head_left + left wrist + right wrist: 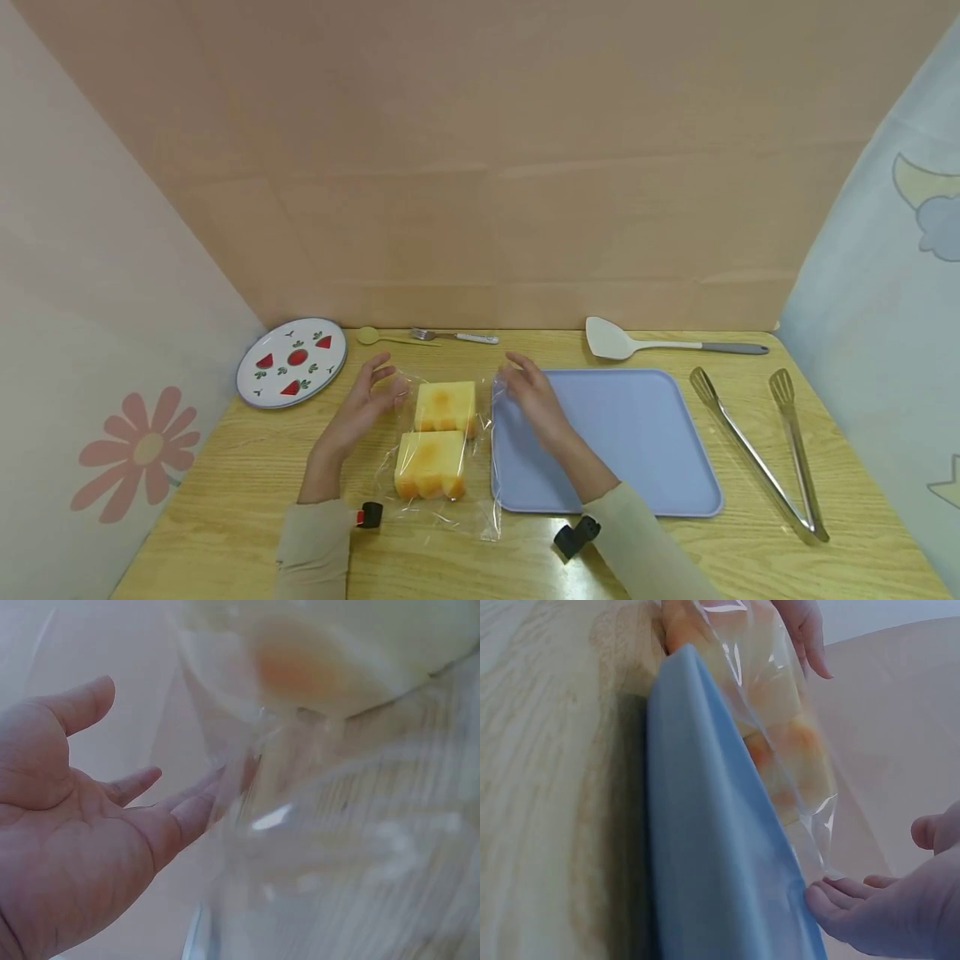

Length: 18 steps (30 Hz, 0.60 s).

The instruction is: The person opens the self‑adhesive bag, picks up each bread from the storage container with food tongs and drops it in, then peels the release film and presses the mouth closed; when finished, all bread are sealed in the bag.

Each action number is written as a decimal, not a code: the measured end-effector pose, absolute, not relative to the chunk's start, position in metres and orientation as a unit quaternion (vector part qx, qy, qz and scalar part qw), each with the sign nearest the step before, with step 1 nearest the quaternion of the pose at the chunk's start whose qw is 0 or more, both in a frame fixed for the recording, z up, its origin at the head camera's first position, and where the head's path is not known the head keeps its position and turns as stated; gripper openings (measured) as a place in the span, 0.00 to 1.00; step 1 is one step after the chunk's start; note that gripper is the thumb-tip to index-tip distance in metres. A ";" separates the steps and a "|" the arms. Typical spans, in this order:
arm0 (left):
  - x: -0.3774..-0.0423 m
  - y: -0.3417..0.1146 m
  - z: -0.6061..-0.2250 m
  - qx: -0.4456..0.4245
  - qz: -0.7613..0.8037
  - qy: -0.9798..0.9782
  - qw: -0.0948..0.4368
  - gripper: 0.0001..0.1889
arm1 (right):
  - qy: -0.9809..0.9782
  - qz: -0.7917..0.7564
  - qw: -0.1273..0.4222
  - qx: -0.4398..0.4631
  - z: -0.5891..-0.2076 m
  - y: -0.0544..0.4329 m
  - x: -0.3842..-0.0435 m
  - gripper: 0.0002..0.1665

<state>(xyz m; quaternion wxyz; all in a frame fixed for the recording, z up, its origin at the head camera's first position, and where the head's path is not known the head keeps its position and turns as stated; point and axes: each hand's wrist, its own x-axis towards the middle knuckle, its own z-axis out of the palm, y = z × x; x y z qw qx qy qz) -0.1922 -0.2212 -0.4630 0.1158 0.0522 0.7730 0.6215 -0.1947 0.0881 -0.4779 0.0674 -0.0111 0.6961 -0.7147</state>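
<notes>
Two golden, toast-shaped bread pieces, a far one [446,402] and a near one [427,457], lie one behind the other inside a clear plastic bag [480,515] on the table. My left hand [362,408] is at the bag's far left side, palm inward. In the left wrist view its thumb stands apart and the fingers extend to the plastic [322,847]. My right hand [534,403] is over the left edge of a blue tray [622,442]. Its extended fingers meet the bag's far right corner in the right wrist view, thumb raised away.
A white plate with red fruit prints [272,342] stands at the back left. Along the back lie a yellow spoon [368,335], a fork [476,338] and a white spatula [609,340]. Metal tongs [757,463] lie spread to the right of the tray.
</notes>
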 end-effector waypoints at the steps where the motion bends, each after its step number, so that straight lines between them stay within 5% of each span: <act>1: -0.192 -0.221 -0.463 0.054 0.619 0.774 0.118 0.41 | 0.705 -0.707 0.058 -0.012 -0.478 0.088 -0.194 0.35; 18: -0.184 -0.231 -0.445 0.084 0.553 0.819 0.127 0.38 | 0.721 -0.693 -0.001 -0.013 -0.457 0.097 -0.190 0.28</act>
